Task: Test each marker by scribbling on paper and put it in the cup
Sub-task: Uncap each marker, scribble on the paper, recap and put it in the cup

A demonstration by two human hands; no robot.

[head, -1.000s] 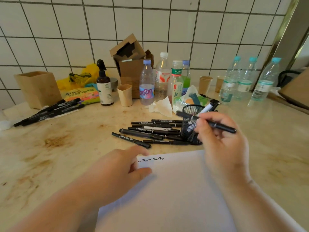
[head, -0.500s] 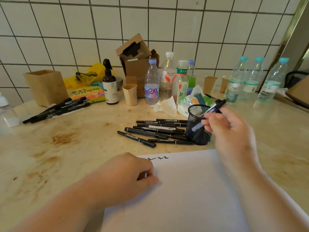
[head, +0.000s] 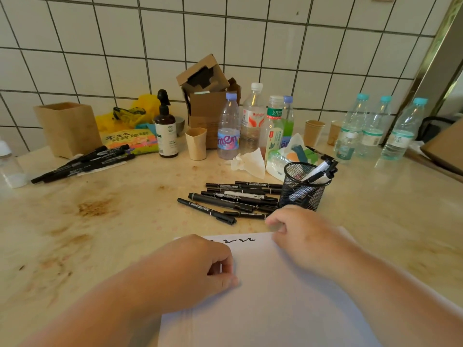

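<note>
Nearest, the left hand rests on the near-left part of the paper, fingers curled under with nothing in them, pinning the sheet as it did a second ago. A short row of black scribbles sits along the paper's far edge.

The right hand has changed most: a second ago it held a marker up at the mesh cup, and now it is down at the paper's far right corner, empty, fingers loosely curled, its fingertips close to the nearest marker in the loose pile. Whether they touch it cannot be told. That marker now seems to stand in the cup with the other tested markers, so one round looks finished and the next pick is likely starting.

Farther left on the desk, a second bundle of markers lies untouched.
</note>
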